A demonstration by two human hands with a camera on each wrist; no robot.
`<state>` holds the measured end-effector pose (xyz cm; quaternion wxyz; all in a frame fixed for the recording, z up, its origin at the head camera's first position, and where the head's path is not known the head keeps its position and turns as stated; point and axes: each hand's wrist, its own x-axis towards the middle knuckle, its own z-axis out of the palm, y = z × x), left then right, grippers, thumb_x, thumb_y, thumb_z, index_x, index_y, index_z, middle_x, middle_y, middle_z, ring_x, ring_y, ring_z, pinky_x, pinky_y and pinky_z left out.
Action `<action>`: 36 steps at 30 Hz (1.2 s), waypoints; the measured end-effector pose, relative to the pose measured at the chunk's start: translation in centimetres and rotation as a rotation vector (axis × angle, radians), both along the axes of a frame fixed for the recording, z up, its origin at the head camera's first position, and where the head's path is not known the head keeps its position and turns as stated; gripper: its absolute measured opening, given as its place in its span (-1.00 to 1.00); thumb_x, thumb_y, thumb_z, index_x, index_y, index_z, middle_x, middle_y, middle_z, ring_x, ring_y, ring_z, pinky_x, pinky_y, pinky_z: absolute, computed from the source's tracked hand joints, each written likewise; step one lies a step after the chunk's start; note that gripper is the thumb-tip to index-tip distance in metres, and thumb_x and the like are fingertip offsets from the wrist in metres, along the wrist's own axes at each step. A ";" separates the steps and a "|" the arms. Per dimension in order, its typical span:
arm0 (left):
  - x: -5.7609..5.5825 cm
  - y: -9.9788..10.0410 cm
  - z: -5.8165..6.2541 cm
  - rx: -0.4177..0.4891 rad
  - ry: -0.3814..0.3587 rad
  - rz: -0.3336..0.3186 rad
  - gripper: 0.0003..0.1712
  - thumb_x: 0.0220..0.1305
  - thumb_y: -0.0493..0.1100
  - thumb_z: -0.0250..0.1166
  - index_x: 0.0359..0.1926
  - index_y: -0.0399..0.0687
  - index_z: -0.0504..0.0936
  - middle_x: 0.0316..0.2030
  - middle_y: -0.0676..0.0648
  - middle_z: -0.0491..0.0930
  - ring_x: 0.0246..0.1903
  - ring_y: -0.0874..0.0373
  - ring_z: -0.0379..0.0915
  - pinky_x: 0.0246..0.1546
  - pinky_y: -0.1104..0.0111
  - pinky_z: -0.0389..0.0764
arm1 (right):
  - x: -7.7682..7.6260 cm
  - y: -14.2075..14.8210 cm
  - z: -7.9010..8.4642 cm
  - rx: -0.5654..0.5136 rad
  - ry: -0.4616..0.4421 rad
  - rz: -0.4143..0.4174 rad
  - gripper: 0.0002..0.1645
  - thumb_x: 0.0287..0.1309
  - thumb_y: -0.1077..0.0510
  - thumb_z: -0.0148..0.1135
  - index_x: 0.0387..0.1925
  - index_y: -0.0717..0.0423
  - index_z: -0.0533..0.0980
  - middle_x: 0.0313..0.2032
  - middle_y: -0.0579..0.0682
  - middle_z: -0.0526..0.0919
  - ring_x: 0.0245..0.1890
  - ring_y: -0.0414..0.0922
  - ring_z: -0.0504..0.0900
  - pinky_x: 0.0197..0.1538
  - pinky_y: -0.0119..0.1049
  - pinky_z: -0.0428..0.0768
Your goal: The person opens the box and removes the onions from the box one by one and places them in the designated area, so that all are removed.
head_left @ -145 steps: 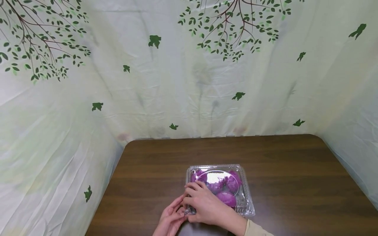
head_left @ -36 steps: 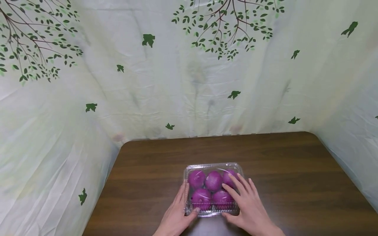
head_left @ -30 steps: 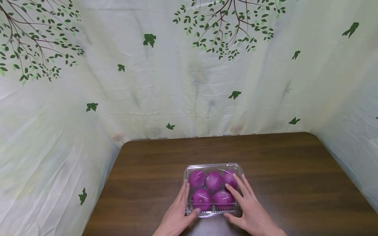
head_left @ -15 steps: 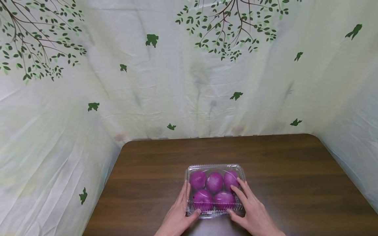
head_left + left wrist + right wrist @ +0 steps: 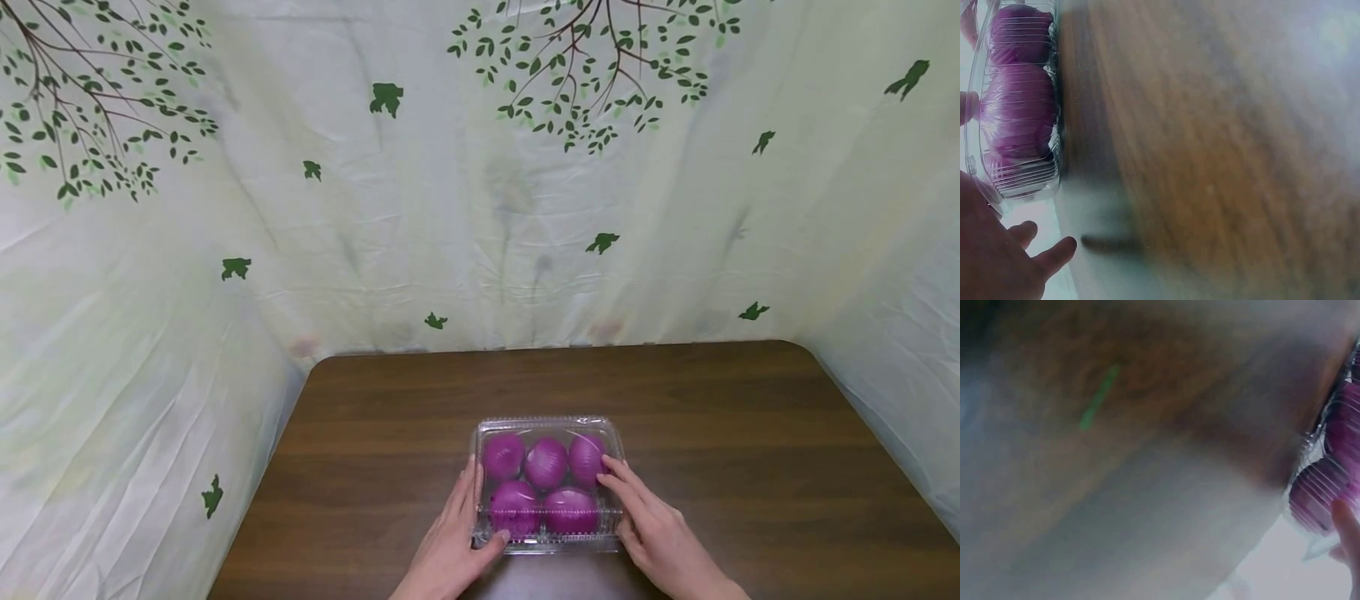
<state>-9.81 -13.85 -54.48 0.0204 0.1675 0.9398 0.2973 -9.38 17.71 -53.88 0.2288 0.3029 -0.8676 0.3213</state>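
Observation:
A clear plastic clamshell box [image 5: 551, 546] sits lid down on the table, holding several round purple things that look like red onions [image 5: 546, 463]. My left hand [image 5: 450, 537] lies along the box's left side with straight fingers, its thumb on the front rim. In the left wrist view, two fingers of the left hand [image 5: 997, 256] stick out beyond the box's ribbed end. At the right edge, my right hand [image 5: 663, 533] touches the lid with its fingertips, its thumb beside the front right corner. The right wrist view shows only a finger of it [image 5: 1347, 528] against the box.
The brown wooden table [image 5: 750, 433] has rounded far corners. Pale curtains [image 5: 450, 208] printed with leaves and birds hang behind it and at both sides. A small green streak [image 5: 1099, 397] shows in the right wrist view.
Both hands were at the box's front left corner at first. Later they framed the box from left and right. The right hand has since slid rightward, its thumb leaving the front rim.

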 end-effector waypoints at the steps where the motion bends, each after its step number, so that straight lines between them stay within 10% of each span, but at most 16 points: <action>1: 0.0 0.0 0.1 -0.005 0.002 -0.001 0.11 0.24 0.29 0.21 0.58 0.03 -0.20 0.55 -0.08 -0.19 0.47 -0.09 -0.14 0.26 -0.10 0.26 | 0.0 0.1 0.1 0.009 -0.007 0.005 -0.21 -0.14 0.41 0.04 0.28 0.21 0.42 0.35 0.18 0.35 -0.04 0.00 0.59 -0.33 -0.67 0.40; 6: 0.1 -0.1 0.2 -0.014 -0.001 -0.006 0.14 0.23 0.33 0.20 0.57 -0.03 -0.18 0.55 -0.10 -0.21 0.47 -0.10 -0.16 0.24 -0.12 0.28 | -0.2 0.8 1.7 0.060 -0.172 0.027 -0.06 -0.24 0.47 0.25 0.32 0.05 0.40 0.39 0.03 0.31 -0.32 -0.23 0.57 -0.54 -0.67 0.32; 10: 0.2 -0.1 0.1 -0.013 0.019 -0.007 0.16 0.23 0.38 0.19 0.57 -0.08 -0.16 0.55 -0.10 -0.21 0.47 -0.11 -0.15 0.23 -0.11 0.31 | -0.8 1.9 4.0 0.099 -0.370 0.082 0.01 -0.20 0.44 0.33 0.38 -0.08 0.34 0.42 -0.07 0.27 -0.70 -0.46 0.17 -0.68 -0.56 0.27; 15: 0.3 0.0 0.2 0.003 -0.016 0.010 0.18 0.23 0.44 0.15 0.58 0.00 -0.21 0.55 -0.11 -0.21 0.47 -0.11 -0.16 0.21 -0.17 0.31 | -2.1 3.4 6.4 0.026 -0.557 0.114 0.00 -0.08 0.33 0.42 0.41 -0.26 0.30 0.37 -0.20 0.33 -0.12 -0.28 0.60 -0.13 -0.30 0.63; 17: 0.3 0.0 0.2 0.010 -0.038 0.018 0.17 0.22 0.45 0.14 0.58 0.06 -0.23 0.55 -0.09 -0.21 0.48 -0.08 -0.17 0.22 -0.17 0.29 | -2.9 4.0 6.9 -0.040 -0.558 0.135 -0.09 0.01 0.27 0.44 0.38 -0.25 0.32 0.34 -0.17 0.39 0.23 -0.14 0.46 0.13 -0.21 0.54; 27: 0.3 0.2 -0.2 0.032 0.018 0.040 0.13 0.20 0.45 0.17 0.57 0.03 -0.07 0.55 0.00 -0.14 0.46 -0.06 -0.08 0.20 -0.16 0.33 | -7.2 5.4 7.4 -0.352 -0.578 0.270 -0.38 0.25 0.31 0.27 0.34 0.08 0.41 0.32 0.09 0.43 0.27 -0.18 0.42 0.16 -0.37 0.49; 36: 0.4 0.2 -0.2 0.035 0.048 0.034 0.12 0.20 0.45 0.17 0.57 0.03 -0.05 0.55 0.06 -0.15 0.47 -0.05 -0.08 0.20 -0.13 0.35 | -10.0 4.0 8.2 -0.345 -0.543 0.031 -0.48 0.50 0.03 -0.03 0.42 -0.21 0.32 0.36 -0.13 0.37 0.27 -0.14 0.42 0.14 -0.47 0.42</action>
